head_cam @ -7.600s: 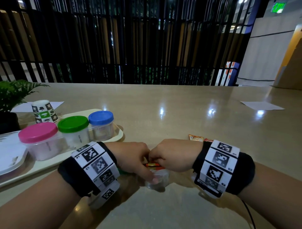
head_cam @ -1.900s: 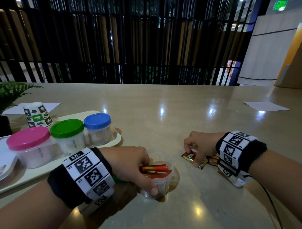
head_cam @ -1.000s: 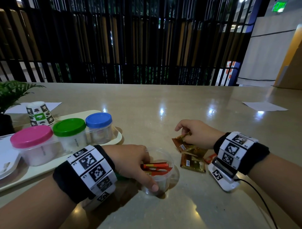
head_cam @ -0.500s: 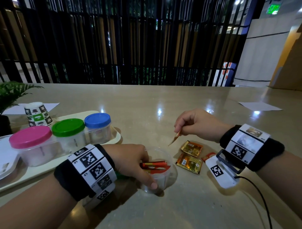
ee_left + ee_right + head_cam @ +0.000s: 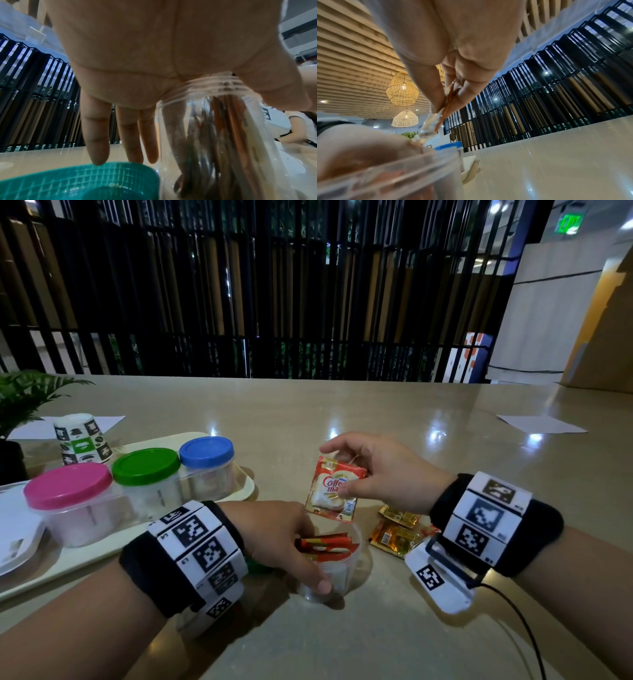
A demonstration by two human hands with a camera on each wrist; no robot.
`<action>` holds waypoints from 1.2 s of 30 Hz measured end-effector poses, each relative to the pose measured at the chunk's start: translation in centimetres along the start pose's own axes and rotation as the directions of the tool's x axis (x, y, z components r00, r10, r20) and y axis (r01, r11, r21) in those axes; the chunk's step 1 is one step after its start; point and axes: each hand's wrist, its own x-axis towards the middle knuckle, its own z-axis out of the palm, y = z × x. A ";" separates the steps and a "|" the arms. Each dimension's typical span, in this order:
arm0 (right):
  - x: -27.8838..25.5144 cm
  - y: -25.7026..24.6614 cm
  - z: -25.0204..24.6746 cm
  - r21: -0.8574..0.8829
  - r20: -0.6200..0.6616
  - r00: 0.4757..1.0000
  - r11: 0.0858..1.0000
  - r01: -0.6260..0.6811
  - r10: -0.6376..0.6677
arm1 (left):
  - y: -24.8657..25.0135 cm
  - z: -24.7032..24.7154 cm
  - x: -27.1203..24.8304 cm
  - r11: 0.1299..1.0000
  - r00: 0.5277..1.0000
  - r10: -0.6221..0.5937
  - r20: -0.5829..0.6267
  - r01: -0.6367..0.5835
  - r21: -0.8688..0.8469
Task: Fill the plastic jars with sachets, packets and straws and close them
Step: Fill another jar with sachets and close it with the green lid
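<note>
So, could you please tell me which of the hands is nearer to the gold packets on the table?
Right. The right hand hovers just above the gold packets; the left hand grips the jar beside them.

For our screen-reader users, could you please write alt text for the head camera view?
A right hand pinches a red creamer sachet above an open clear jar of sachets, gripped by the left hand. Three lidded jars stand on a tray to the left.

The right hand (image 5: pixel 380 470), which moments ago was picking among gold packets (image 5: pixel 394 535) on the table (image 5: pixel 376 412), has lifted a red-and-white creamer sachet (image 5: pixel 334 491) and now holds it above the open jar (image 5: pixel 337 570).
</note>
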 end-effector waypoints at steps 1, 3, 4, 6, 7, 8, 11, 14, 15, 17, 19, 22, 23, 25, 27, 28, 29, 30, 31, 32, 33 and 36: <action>0.1 0.0 0.3 -0.010 -0.007 1.000 1.000 0.002 -0.002 | -0.1 0.0 0.0 1.000 1.000 0.002 -0.002 -0.002 -0.002; 0.1 -0.2 0.9 -0.078 -0.010 1.000 0.997 0.009 -0.010 | -0.2 0.0 -0.1 1.000 1.000 0.002 -0.004 -0.002 -0.009; 0.1 -0.2 1.2 -0.129 -0.005 1.000 0.992 0.013 -0.014 | -0.2 0.0 -0.1 1.000 1.000 0.003 0.000 -0.003 -0.013; 0.0 -0.2 1.7 -0.226 0.018 0.999 0.974 0.030 -0.027 | -0.3 0.1 -0.1 1.000 1.000 0.012 -0.003 -0.012 -0.025; -0.1 -0.2 1.9 -0.272 0.039 0.999 0.961 0.045 -0.036 | -0.2 0.2 0.0 0.999 1.000 0.016 -0.008 -0.016 -0.030; -0.2 -0.3 2.0 -0.320 0.065 0.997 0.945 0.061 -0.042 | -0.2 0.2 0.0 0.999 1.000 0.023 -0.013 -0.024 -0.037; -0.4 -0.5 2.2 -0.471 0.130 0.991 0.878 0.087 -0.029 | -0.2 0.3 -0.1 0.996 0.999 0.043 -0.016 -0.044 -0.082; -0.5 -0.8 2.3 -0.574 0.187 0.982 0.810 0.119 -0.011 | -0.4 0.5 -0.1 0.995 0.997 0.072 -0.041 -0.074 -0.063; -0.5 -0.9 2.4 -0.600 0.203 0.979 0.789 0.131 -0.008 | -0.5 0.5 -0.2 0.996 0.996 0.075 -0.050 -0.077 -0.038; -0.6 -0.8 2.5 -0.652 0.234 0.972 0.742 0.158 -0.002 | -0.5 0.5 -0.3 0.997 0.994 0.076 -0.074 -0.074 0.035; -0.6 -0.8 2.7 -0.668 0.275 0.961 0.725 0.168 0.030 | -0.4 0.4 -0.4 0.989 0.994 0.059 -0.095 -0.046 0.139; -0.5 -0.8 2.7 -0.630 0.353 0.926 0.765 0.132 0.131 | -0.1 0.6 -0.5 0.965 0.988 0.016 -0.156 0.026 0.261; -0.5 -0.9 2.7 -0.620 0.381 0.910 0.775 0.122 0.161 | 0.0 0.6 -0.6 0.960 0.983 0.014 -0.185 0.038 0.277; -0.5 -1.0 2.8 -0.611 0.425 0.883 0.783 0.118 0.198 | -0.2 0.5 -0.7 0.960 0.970 0.042 -0.239 0.027 0.278; -0.5 -1.1 3.0 -0.598 0.449 0.866 0.794 0.108 0.220 | -0.5 0.3 -0.6 0.969 0.969 0.062 -0.239 -0.001 0.247; -0.4 -1.1 3.2 -0.588 0.456 0.859 0.803 0.094 0.233 | -0.6 0.2 -0.6 0.973 0.973 0.065 -0.220 -0.013 0.230; -0.4 -1.2 3.3 -0.578 0.463 0.852 0.812 0.081 0.245 | -0.6 0.2 -0.5 0.976 0.979 0.064 -0.195 -0.020 0.218; -0.3 -1.3 3.5 -0.575 0.468 0.845 0.816 0.069 0.258 | -0.6 0.2 -0.5 0.977 0.983 0.067 -0.173 -0.029 0.213; -0.2 -1.3 3.6 -0.571 0.469 0.842 0.819 0.061 0.264 | -0.6 0.2 -0.5 0.976 0.985 0.069 -0.156 -0.035 0.214; -0.1 -1.3 3.6 -0.565 0.469 0.843 0.823 0.056 0.264 | -0.6 0.2 -0.5 0.977 0.987 0.068 -0.145 -0.036 0.212; -0.1 -1.3 3.7 -0.561 0.470 0.841 0.826 0.049 0.270 | -0.5 0.2 -0.5 0.978 0.989 0.061 -0.137 -0.031 0.209; -0.1 -1.5 3.8 -0.543 0.489 0.820 0.840 0.019 0.298 | -0.4 0.2 -0.4 0.976 0.990 0.055 -0.127 -0.027 0.217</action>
